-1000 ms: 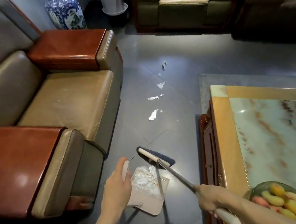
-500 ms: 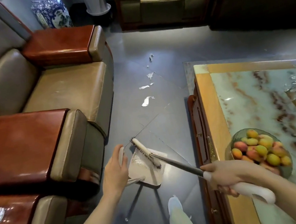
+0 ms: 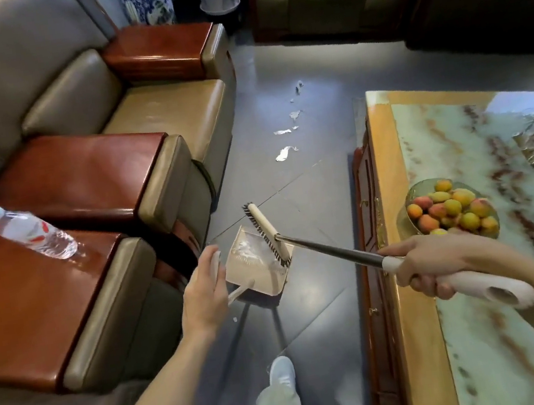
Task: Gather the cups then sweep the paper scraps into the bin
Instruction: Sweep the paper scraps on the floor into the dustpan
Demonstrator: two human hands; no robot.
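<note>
My left hand (image 3: 205, 294) grips the white handle of a beige dustpan (image 3: 254, 266), which is lifted off the grey floor with white paper scraps lying inside it. My right hand (image 3: 427, 265) holds the white grip of a long-handled broom (image 3: 331, 250). The broom's brush head (image 3: 266, 233) rests across the dustpan's mouth. Several white paper scraps (image 3: 284, 153) lie in a line on the floor further ahead, between the sofa and the table. No cups or bin are in view.
Leather armchairs with red wooden armrests (image 3: 82, 181) line the left; a water bottle (image 3: 29, 231) lies on one armrest. A marble-topped coffee table (image 3: 391, 183) with a fruit bowl (image 3: 450, 206) stands at right. My foot (image 3: 280, 372) is below the dustpan.
The dustpan has come up off the floor and tilted back with the scraps in it. The broom head has drawn in against its mouth, and my view has pulled back and swung left.
</note>
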